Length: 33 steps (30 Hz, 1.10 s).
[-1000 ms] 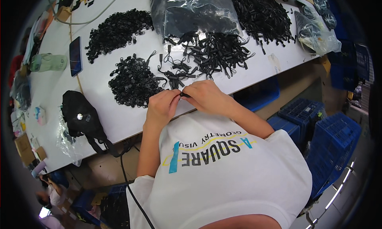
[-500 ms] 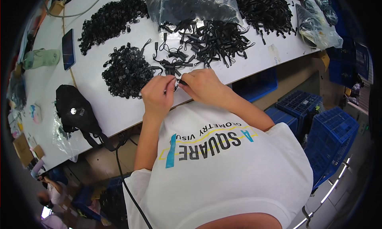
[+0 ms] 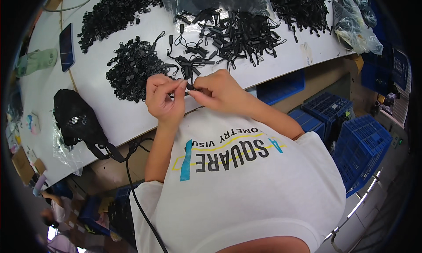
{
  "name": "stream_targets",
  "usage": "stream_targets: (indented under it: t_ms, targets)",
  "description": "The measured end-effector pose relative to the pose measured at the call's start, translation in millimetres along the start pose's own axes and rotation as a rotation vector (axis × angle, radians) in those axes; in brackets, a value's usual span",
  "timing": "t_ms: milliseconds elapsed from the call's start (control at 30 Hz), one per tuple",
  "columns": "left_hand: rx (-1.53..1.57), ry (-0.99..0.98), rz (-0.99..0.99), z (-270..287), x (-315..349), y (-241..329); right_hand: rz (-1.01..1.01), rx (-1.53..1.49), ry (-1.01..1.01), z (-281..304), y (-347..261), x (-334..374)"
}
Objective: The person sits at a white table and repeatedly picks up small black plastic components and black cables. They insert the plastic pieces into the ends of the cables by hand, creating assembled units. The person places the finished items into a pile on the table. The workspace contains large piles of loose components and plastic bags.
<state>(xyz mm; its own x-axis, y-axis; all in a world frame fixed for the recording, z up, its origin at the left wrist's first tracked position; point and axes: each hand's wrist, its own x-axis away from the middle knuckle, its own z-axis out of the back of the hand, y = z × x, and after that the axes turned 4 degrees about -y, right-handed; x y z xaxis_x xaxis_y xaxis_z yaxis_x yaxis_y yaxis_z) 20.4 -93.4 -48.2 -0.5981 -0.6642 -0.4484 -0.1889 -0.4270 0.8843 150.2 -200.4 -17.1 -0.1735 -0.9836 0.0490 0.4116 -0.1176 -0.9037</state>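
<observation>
Both hands meet just above the table's front edge, in front of the piles. My right hand (image 3: 222, 92) is closed, thumb and fingers pinching a small black cord pull (image 3: 190, 87). Close against it, my left hand (image 3: 165, 99) has its thumb and forefinger pressed together at the pull's left end; what lies between those tips is too small to make out. Beyond my hands are loose black cord pulls (image 3: 248, 40) with thin loops. To the left sits a heap of small black plastic pieces (image 3: 134, 70).
The white table (image 3: 125, 117) also bears another black heap (image 3: 116, 16), a clear plastic bag (image 3: 220, 0), a right-hand pile (image 3: 301, 11), a phone (image 3: 67, 47), a green bottle (image 3: 37, 62) and a black pouch (image 3: 79, 119). Blue crates (image 3: 362, 149) stand below right.
The view has shifted slightly, so the table's things sit higher and mostly further left. My left hand has turned, showing more of its palm; the black pull shows more clearly between my hands.
</observation>
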Motion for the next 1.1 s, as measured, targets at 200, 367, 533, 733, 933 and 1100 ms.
stream_targets:
  t_ms: [200, 367, 533, 733, 933, 1100]
  targets:
    - [-0.186, -0.422, -0.168, 5, -20, -6, -0.166, -0.268, -0.056, 7, 3, 13]
    - [0.085, -0.677, 0.304, 20, -14, 1, 0.1, 0.216, -0.009, 4, 4, 18]
    - [-0.077, -0.84, 0.212, 50, -17, -6, 0.35, 0.486, -0.058, -10, 9, 6]
    - [-0.198, -0.713, 0.018, 74, -16, -6, 0.38, 0.328, -0.102, -20, 18, 9]
    - [-0.47, -0.391, 0.249, 30, -22, -8, -0.177, -0.637, 0.551, 68, 37, 3]
    - [-0.781, -0.623, 0.149, 12, -38, -18, -0.21, 0.352, 0.348, 35, 45, 1]
